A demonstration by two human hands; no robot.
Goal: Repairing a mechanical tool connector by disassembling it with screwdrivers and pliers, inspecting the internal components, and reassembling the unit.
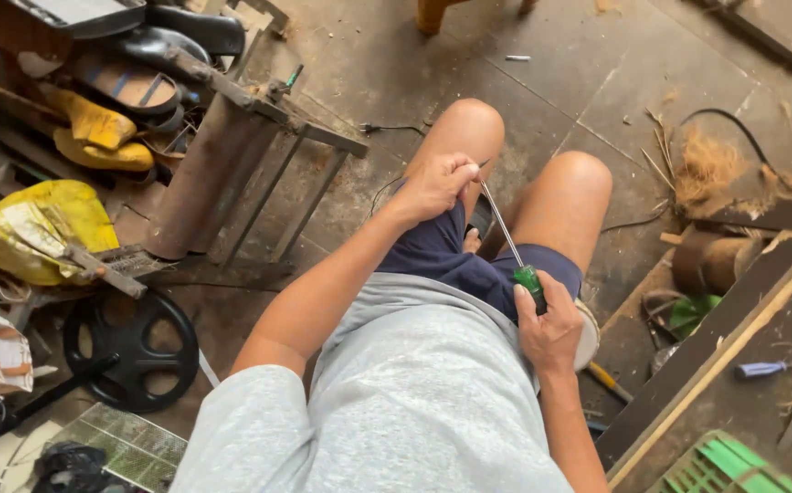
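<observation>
Dusty grey concrete floor [542, 82], daylit, with wood shavings [708, 169] and dark planks [734, 329] at right.

The left hand [437, 183] hides the screwdriver [517, 256] tip and whatever it grips.

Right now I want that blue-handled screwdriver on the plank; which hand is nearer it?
Right. The right hand, gripping the green-handled screwdriver, sits just left of the blue-handled screwdriver; the left hand is farther, up by the knees.

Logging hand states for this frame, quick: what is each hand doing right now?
Left hand: closed around the upper end of the thin metal shaft of the green-handled screwdriver.
Right hand: closed on its green handle.
</observation>
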